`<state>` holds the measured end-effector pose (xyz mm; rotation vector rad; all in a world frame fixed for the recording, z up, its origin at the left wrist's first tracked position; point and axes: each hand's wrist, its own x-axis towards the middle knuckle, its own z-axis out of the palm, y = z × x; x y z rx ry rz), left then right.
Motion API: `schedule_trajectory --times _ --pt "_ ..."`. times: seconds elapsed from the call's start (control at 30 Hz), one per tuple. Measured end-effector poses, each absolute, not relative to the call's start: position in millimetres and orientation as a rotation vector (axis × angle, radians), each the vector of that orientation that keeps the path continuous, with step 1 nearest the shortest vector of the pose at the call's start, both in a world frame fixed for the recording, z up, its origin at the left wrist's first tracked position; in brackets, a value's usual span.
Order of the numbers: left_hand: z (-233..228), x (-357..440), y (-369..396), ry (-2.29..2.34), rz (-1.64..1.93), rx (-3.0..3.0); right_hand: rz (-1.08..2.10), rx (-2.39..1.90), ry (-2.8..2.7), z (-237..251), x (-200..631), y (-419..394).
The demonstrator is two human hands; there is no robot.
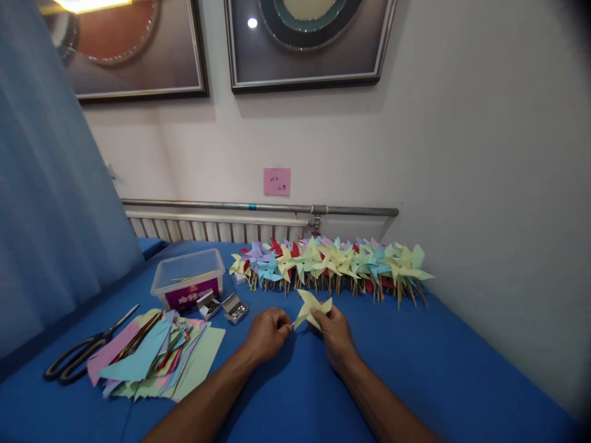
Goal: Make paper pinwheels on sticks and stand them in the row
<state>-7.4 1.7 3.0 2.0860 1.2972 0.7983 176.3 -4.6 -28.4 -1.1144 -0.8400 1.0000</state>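
A pale yellow paper pinwheel [306, 306] is held over the blue cloth, its blades folded toward the centre. My right hand [338, 335] grips it from the right, with the thumb on its front. Just left of its lower left tip, my left hand [269, 334] is closed in a pinch; what is between the fingertips is too small to make out. Two small open boxes of metal pins [236, 309] lie beyond my left hand. Several finished pinwheels [323, 261] on thin sticks are massed in a long row behind both hands.
A clear plastic tub [187, 274] with a few thin sticks [196, 277] stands at the back left. Closer in lie a pile of coloured paper [161, 357] and black-handled scissors [90, 347]. A blue curtain [60, 184] hangs at left; a radiator [217, 229] lines the wall.
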Motion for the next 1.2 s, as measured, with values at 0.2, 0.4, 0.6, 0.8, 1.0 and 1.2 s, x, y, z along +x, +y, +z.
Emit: schedule_trajectory --times 0.2,0.4,0.6,0.8,1.0,1.2 --pt "2 -6 0 1.359 0.757 2.144 1.030 -1.095 -0.781 -28 177 -4" --pt "1 -3 -3 1.374 0.709 2.190 0.997 -1.120 -0.814 -23 176 -7" --pt "-8 -1 -1 1.384 0.695 2.240 0.978 -1.148 -0.852 -20 174 -10" --pt "-9 -1 -1 1.383 0.709 2.258 0.937 -1.178 -0.893 -19 174 -10" --pt "-9 -2 2 1.413 0.721 2.260 0.960 -1.149 -0.908 -18 172 -10" --pt "-2 -12 12 1.556 0.904 2.109 0.948 -1.197 -0.870 -19 174 -8"
